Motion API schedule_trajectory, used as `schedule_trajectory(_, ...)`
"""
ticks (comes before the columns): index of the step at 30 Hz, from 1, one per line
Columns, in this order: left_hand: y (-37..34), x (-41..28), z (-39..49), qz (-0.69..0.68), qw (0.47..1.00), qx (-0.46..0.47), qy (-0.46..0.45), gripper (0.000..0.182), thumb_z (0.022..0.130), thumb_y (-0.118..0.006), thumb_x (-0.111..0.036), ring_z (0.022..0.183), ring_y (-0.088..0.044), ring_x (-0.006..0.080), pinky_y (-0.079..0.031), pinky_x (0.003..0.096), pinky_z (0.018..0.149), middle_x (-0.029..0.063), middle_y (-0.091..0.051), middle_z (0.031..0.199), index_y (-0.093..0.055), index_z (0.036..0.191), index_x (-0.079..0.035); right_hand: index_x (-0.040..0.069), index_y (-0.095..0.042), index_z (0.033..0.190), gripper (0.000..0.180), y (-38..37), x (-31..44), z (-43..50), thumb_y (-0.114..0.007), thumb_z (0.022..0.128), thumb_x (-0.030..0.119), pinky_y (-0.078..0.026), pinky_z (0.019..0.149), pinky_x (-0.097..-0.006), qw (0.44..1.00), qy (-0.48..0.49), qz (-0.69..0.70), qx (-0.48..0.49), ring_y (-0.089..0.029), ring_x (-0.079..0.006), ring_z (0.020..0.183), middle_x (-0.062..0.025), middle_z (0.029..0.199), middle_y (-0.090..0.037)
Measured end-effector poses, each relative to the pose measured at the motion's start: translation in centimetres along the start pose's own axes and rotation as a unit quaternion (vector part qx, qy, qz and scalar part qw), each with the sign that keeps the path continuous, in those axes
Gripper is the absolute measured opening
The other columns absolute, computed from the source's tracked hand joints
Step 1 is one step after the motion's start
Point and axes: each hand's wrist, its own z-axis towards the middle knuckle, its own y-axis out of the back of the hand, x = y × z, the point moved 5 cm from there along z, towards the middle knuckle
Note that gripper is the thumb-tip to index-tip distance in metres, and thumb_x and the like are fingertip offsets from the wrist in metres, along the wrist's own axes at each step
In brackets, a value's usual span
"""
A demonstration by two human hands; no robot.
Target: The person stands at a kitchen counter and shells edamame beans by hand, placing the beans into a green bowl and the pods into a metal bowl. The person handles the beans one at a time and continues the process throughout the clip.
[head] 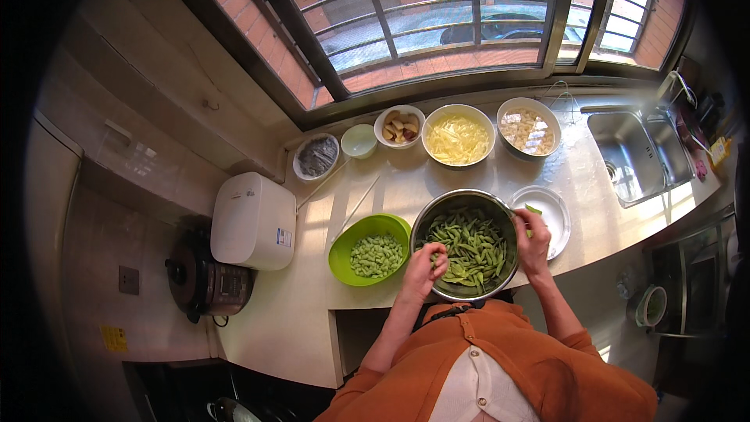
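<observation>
A steel bowl [417,211] full of green bean pods [469,246], likely edamame, stands at the counter's front edge before me. My left hand [425,269] is over its left side, fingers curled, with a bit of green showing inside them. At the right rim is my right hand [532,240], partly over a white plate [559,225]. Green shows by its fingers; whether it is held or lies on the plate is unclear. A green pod piece [533,209] is at the plate. Shelled green beans [377,256] fill part of a lime-green plastic basin [341,258] on the left.
Along the window stand bowls of yellow shreds [458,139], pale chunks [527,132] and brownish pieces [400,127], a pale green bowl [359,142] and a dark-filled bowl [317,156]. A sink [630,155] is right; a white appliance [252,220] and electric cooker [205,281] stand left.
</observation>
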Motion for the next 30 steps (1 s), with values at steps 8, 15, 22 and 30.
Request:
schedule_trajectory(8, 1.4, -1.4, -0.9, -0.042, 0.997, -0.037, -0.053, 0.021, 0.101, -0.046, -0.021, 0.053, -0.047, 0.0122, -0.033, 0.0224, 0.044, 0.0053, -0.055, 0.075, -0.054, 0.088, -0.006, -0.001, -0.068, 0.104, 0.019, 0.4, 0.1, 0.6, -0.066, 0.085, 0.0, -0.052, 0.08, -0.0405, 0.975, 0.112, -0.191, 0.002, -0.064, -0.032, 0.09, -0.0159, 0.096, -0.067)
schedule_trajectory(15, 0.7, 0.1, -0.3, 0.026, 0.999, -0.015, -0.034, 0.025, 0.101, -0.048, -0.024, 0.053, -0.049, 0.0117, -0.03, 0.0209, 0.041, 0.0073, -0.058, 0.079, -0.054, 0.088, -0.004, 0.003, -0.065, 0.091, 0.025, -10.3, -0.5, -4.3, -0.077, 0.073, 0.017, -0.054, 0.078, -0.0435, 0.91, 0.117, -0.234, 0.321, -0.064, -0.0327, 0.089, -0.0153, 0.089, -0.065)
schedule_trajectory(22, -0.7, 0.2, -1.2, 0.103, 0.994, 0.026, 0.006, 0.028, 0.103, -0.046, -0.024, 0.051, -0.047, 0.0095, -0.028, 0.0198, 0.04, 0.0039, -0.054, 0.071, -0.056, 0.086, -0.004, 0.001, -0.072, 0.096, 0.026, -9.4, -2.5, -2.9, -0.077, 0.072, 0.01, -0.055, 0.073, -0.0384, 0.93, 0.0, -0.082, 0.359, -0.068, -0.0296, 0.082, -0.0166, 0.088, -0.068)
schedule_trajectory(30, -2.2, 2.0, -1.0, 0.158, 0.978, 0.101, 0.094, 0.03, 0.103, -0.044, -0.023, 0.047, -0.037, 0.0078, -0.028, 0.021, 0.041, -0.0012, -0.042, 0.061, -0.056, 0.084, -0.003, 0.002, -0.075, 0.102, 0.021, -5.6, -0.3, -2.8, -0.077, 0.081, 0.004, -0.054, 0.075, -0.0264, 0.934, -0.095, 0.161, 0.303, -0.067, -0.014, 0.083, -0.0083, 0.094, -0.072)
